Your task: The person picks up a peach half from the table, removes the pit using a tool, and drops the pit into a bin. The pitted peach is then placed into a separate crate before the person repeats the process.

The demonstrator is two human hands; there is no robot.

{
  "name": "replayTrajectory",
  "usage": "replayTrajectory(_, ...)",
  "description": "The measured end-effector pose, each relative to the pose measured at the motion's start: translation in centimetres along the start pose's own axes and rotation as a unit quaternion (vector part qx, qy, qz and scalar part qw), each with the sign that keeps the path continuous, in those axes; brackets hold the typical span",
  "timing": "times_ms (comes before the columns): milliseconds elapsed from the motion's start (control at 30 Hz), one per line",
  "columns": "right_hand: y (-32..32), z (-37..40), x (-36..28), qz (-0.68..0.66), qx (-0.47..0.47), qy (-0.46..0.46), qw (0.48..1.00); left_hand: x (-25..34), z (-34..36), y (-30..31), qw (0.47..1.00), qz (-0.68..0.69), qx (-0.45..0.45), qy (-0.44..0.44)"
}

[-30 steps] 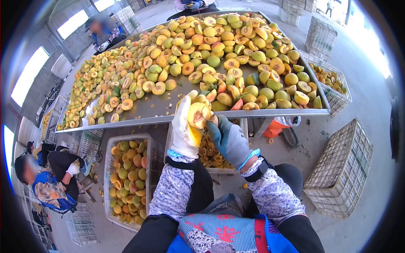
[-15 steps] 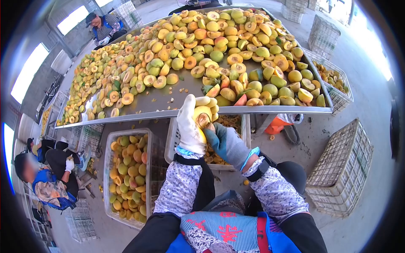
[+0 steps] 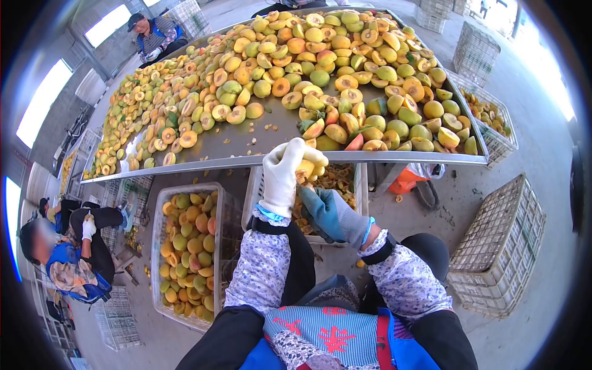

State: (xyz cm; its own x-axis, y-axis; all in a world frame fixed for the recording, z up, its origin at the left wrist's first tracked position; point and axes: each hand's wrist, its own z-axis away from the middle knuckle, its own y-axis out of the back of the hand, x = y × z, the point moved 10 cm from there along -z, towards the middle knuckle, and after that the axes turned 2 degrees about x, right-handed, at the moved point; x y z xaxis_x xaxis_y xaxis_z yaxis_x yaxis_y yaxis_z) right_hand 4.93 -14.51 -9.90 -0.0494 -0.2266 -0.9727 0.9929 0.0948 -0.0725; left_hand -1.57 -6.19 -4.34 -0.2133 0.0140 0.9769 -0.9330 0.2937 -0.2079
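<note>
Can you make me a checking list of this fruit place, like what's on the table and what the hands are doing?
Surface: metal table, heaped with whole and halved peaches.
Job's things: peach half; crate of cut halves below the hands; crate of whole peaches beside it.
Clutter: loose pits on the bare strip of the table.
Hands: left hand, white glove, shut on the peach half; right hand, blue-grey glove, just under it, grip unclear.
Cables: nothing seen.
Surroundings: empty crates on the concrete floor; other people seated around the table.
</note>
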Motion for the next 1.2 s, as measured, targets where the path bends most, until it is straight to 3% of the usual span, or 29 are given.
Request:
replayTrajectory(67,0.1,0.4,-0.1,0.006,-0.016,-0.038,0.999,0.1,-0.1,-0.4,0.998,-0.056,-0.029,0.008)
replayTrajectory(167,-2.2,2.1,0.4,-0.162,-0.119,-0.183,0.962,-0.4,0.1,-0.6,0.998,0.031,-0.032,0.033)
replayTrajectory(267,-4.9,2.7,0.4,-0.357,-0.276,-0.199,0.870,-0.7,0.2,-1.8,0.971,0.208,-0.101,0.052)
replayTrajectory(367,-4.8,2.3,-0.1,-0.359,-0.314,-0.160,0.864,-1.8,-0.5,-1.5,0.951,0.286,-0.102,0.062)
replayTrajectory(500,-1.5,0.9,0.2,-0.043,-0.110,-0.112,0.987,-2.8,-1.3,0.2,0.934,0.349,-0.009,0.079)
replayTrajectory(533,-0.4,-0.9,1.0,0.054,-0.069,-0.010,0.996,-3.1,-1.4,0.9,0.937,0.341,0.003,0.075)
replayTrajectory(633,1.6,-0.7,0.6,0.183,0.005,0.080,0.980,-3.1,-1.2,4.5,0.933,0.342,0.093,0.064)
replayTrajectory(667,2.4,-0.7,0.8,0.335,0.008,0.070,0.939,-2.8,-1.1,6.5,0.926,0.366,0.090,0.035)
replayTrajectory(767,3.9,0.1,0.7,0.475,0.093,0.124,0.866,-1.3,2.1,14.5,0.949,0.266,0.169,0.010)
replayTrajectory(833,4.3,-0.4,0.4,0.474,0.128,0.097,0.866,-0.3,6.4,20.9,0.961,0.132,0.242,0.016)
replayTrajectory(900,4.2,-0.2,-1.0,0.438,0.156,0.209,0.860,-0.1,11.9,27.7,0.949,0.036,0.314,0.020)
replayTrajectory(967,3.9,-0.3,-1.0,0.459,0.132,0.177,0.860,0.8,18.6,33.0,0.904,-0.081,0.415,0.063)
replayTrajectory(1033,2.7,-0.1,-1.1,0.463,0.105,0.234,0.849,1.6,25.7,37.6,0.817,-0.346,0.461,0.023)
replayTrajectory(1067,2.7,-0.7,-0.3,0.421,0.093,0.184,0.883,1.6,28.0,38.7,0.755,-0.468,0.460,-0.002)
replayTrajectory(1133,1.8,-0.9,0.2,0.422,0.082,0.165,0.888,-3.1,33.0,39.0,0.735,-0.550,0.391,0.066)
replayTrajectory(1167,1.5,-1.1,0.2,0.424,0.078,0.158,0.888,-9.6,35.9,40.9,0.697,-0.634,0.304,0.141)
replayTrajectory(1200,0.9,-1.2,0.2,0.415,0.062,0.160,0.894,-11.4,37.9,39.7,0.704,-0.600,0.337,0.173)
